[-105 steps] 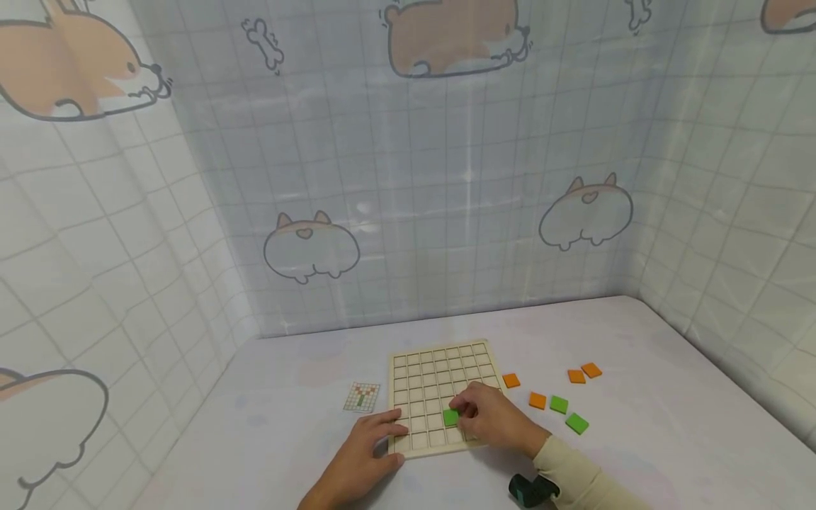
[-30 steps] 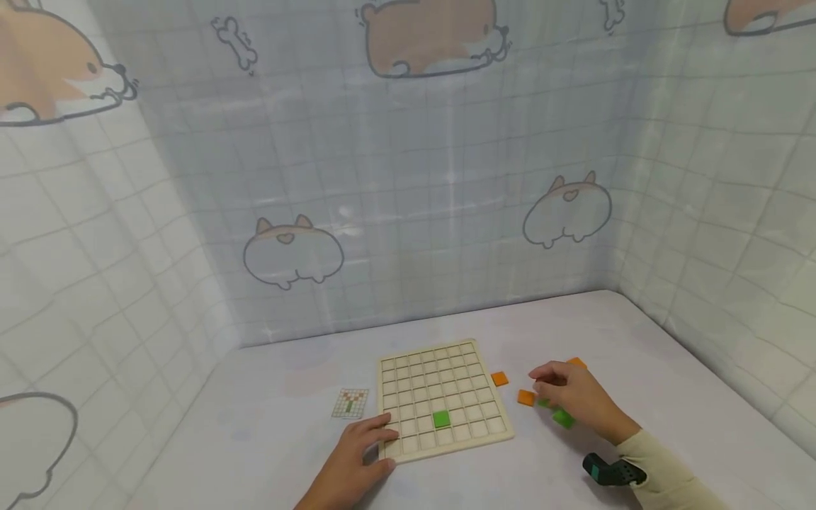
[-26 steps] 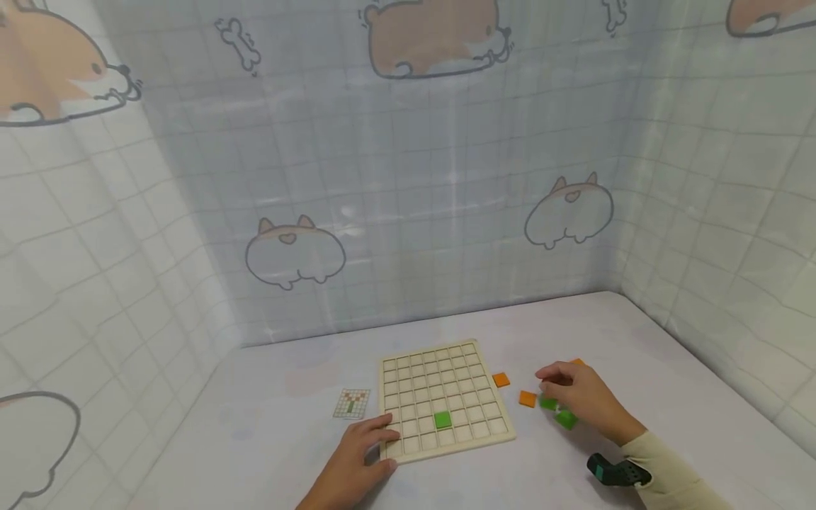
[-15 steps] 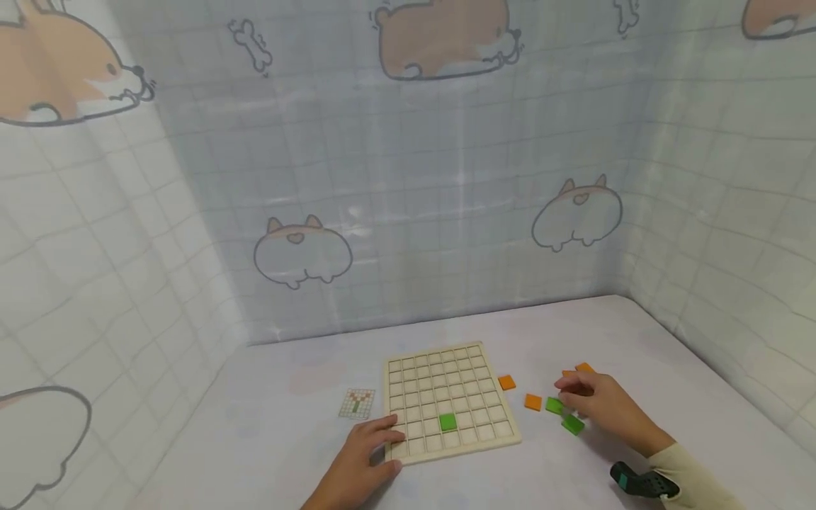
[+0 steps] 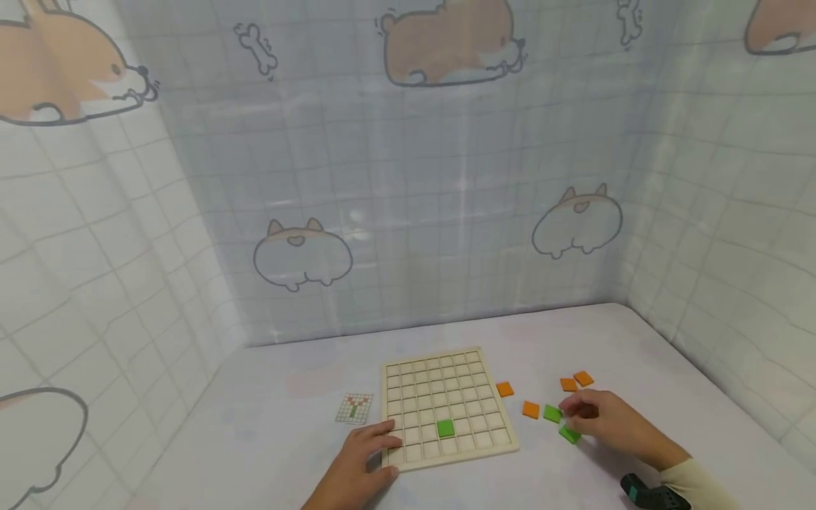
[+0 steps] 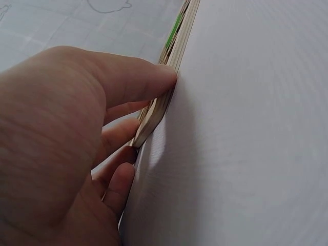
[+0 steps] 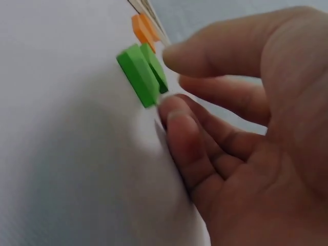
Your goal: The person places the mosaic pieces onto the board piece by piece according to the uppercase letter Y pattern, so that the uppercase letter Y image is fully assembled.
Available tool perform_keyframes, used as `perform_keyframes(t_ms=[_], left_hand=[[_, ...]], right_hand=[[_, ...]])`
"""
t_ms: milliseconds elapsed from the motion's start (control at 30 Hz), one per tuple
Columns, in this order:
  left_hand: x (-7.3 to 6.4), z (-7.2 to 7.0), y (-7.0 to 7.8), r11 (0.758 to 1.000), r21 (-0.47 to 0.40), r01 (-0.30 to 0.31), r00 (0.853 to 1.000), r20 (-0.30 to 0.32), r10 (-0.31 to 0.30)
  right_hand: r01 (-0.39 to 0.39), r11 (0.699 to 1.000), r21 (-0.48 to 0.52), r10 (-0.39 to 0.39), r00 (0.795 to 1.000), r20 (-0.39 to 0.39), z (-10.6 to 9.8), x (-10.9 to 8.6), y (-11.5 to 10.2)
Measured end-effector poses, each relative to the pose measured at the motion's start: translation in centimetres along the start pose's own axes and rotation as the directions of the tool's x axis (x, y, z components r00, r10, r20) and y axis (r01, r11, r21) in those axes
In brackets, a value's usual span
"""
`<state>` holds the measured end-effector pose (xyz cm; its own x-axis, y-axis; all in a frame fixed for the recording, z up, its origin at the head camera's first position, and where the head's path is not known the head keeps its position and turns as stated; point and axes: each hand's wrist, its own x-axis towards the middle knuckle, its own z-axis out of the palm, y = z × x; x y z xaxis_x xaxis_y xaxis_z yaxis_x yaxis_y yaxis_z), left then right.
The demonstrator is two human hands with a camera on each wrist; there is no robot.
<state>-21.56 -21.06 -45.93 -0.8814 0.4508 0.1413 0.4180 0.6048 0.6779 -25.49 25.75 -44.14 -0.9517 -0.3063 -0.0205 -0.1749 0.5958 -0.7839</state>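
A pale wooden grid board (image 5: 408,391) lies on the table, one green tile (image 5: 445,428) in a cell toward its front. My left hand (image 5: 357,464) holds the front left corner, thumb at the front edge and fingers over the left edge. In the left wrist view, the thumb (image 6: 138,79) presses the board's side (image 6: 154,115). Over the loose tiles on the right hovers my right hand (image 5: 602,421), thumb and index finger apart with nothing between them. Its fingertips are right at two green tiles (image 5: 552,414), also seen overlapping as green tiles (image 7: 138,74) in the right wrist view.
A small pattern card (image 5: 354,409) lies left of the board. Orange tiles lie right of it: one tile (image 5: 505,389) by the edge, another tile (image 5: 531,409) nearer the front, and two tiles (image 5: 569,384) farther back. Grid-patterned curtains (image 5: 421,212) enclose the table.
The right hand has let go of the green tile in the board's cell and moved right over the loose tiles, then slightly farther right. The left hand has stayed at the board's corner.
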Motion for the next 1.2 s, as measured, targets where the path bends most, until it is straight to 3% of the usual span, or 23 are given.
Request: perform_keyframes(t_ms=[133,267,500,633,933,1200], left_hand=[[0.0,0.0,0.2,0.999,0.027,0.019,1.000,0.001,-0.019],[0.1,0.0,0.4,0.999,0.032,0.041,0.999,-0.009,-0.041],[0.1,0.5,0.1,0.999,0.036,0.002,1.000,0.008,-0.002],[0.0,0.3,0.2,0.998,0.060,0.009,1.000,0.000,-0.009],[0.2,0.0,1.1,0.998,0.058,0.020,1.000,-0.024,-0.019],[-0.1,0.2,0.9,0.996,0.067,0.052,0.998,-0.038,-0.050]], right_hand=[[0.041,0.999,-0.005,-0.040,0.998,0.056,-0.4,-0.3,0.3],[0.067,0.998,-0.022,-0.065,0.996,0.063,-0.6,-0.4,0.5],[0.093,0.996,0.014,-0.094,0.991,0.098,-0.7,-0.8,1.4],[0.097,0.994,0.041,-0.101,0.987,0.124,-0.8,-0.7,1.3],[0.098,0.995,0.023,-0.100,0.989,0.109,-0.9,-0.8,0.8],[0.125,0.992,0.022,-0.126,0.984,0.122,-0.6,-0.3,0.8]])
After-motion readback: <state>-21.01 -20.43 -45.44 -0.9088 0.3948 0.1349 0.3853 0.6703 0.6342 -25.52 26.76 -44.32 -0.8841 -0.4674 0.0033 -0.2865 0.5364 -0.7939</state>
